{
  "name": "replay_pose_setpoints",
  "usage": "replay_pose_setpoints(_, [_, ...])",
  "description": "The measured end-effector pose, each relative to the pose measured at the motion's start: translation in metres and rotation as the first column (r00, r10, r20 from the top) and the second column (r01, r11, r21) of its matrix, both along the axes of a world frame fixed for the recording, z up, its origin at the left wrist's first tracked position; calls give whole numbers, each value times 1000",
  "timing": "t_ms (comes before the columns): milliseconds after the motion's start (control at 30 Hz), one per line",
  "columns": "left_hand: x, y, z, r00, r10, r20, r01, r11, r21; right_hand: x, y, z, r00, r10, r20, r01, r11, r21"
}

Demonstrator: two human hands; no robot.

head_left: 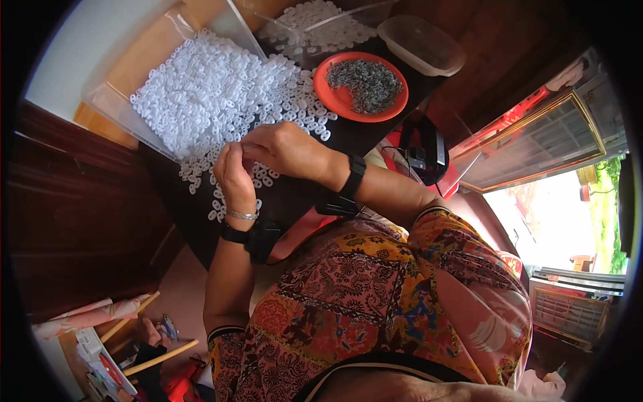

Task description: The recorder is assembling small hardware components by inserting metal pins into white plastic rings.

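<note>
My left hand (236, 175) and my right hand (284, 149) meet over the near edge of a heap of small white oval plastic pieces with holes (207, 90). Both hands are closed, with the fingers bent in toward each other. Whatever they may hold between them is hidden or too small to make out. Loose white pieces lie on the black tabletop around and under my hands. Beyond my right hand stands an orange-red plate (323, 100) with a pile of small grey metal pieces (368, 84), too fine to name.
A clear plastic bin (117, 110) lies tipped, its white pieces spilling onto the table. Behind the plate are another clear container with white pieces (318, 30) and an oval translucent tub (422, 45). A black device with a cable (429, 151) sits right of the table.
</note>
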State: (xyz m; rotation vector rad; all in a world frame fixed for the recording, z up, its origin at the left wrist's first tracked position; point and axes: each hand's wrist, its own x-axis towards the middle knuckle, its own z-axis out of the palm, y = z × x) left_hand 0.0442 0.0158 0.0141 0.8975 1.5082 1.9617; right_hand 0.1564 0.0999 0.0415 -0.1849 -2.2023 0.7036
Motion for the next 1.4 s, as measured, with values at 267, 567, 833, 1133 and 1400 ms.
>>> replay_pose_setpoints(267, [-13,5,-3,992,84,-97,-89,995,-47,24,128,90,873,-487,4,445,801,401])
replay_pose_setpoints(567, [-21,12,-5,996,71,-46,-71,997,-7,8,117,44,938,-221,266,178,968,176])
replay_pose_setpoints(833, [-17,17,-6,998,53,-36,-55,998,-30,-13,108,-17,747,-324,581,124,926,357])
replay_pose_setpoints(1133, [-16,17,-2,998,46,-31,-47,998,-35,-12,99,-25,756,-394,522,162,886,435])
replay_pose_setpoints(1400, [-22,17,-10,997,-11,-74,5,996,-87,-19,108,-17,670,-212,711,65,971,228])
